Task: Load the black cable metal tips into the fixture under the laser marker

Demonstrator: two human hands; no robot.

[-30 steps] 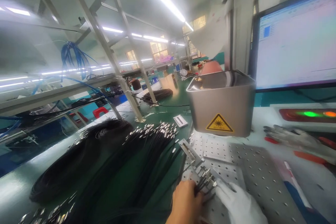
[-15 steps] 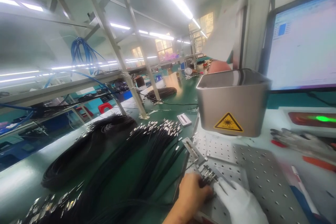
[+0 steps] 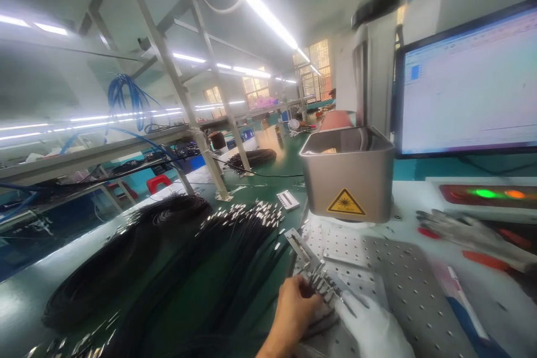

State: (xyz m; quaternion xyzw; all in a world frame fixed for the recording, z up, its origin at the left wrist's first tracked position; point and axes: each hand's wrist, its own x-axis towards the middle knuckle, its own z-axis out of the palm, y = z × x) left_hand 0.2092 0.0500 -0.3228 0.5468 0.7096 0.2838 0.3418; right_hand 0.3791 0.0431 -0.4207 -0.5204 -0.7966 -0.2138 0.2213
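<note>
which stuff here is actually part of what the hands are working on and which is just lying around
In hand:
- left hand, bare, gripping the cable ends
- right hand, white-gloved
- metal-tipped cable ends
- perforated plate under them

Lying about:
- black cable bundles
- grey gloves
- monitor
- laser housing

connector ends (image 3: 319,279) lifted and fanned, left hand (image 3: 293,309) gripping lower

My right grip (image 3: 371,330) wears a white glove; my left (image 3: 293,310) is bare. The cables (image 3: 235,257) are black with silver tips (image 3: 321,279). The table (image 3: 210,291) is dark green. The grey housing (image 3: 348,176) bears a yellow triangle with black border (image 3: 346,203).
</note>
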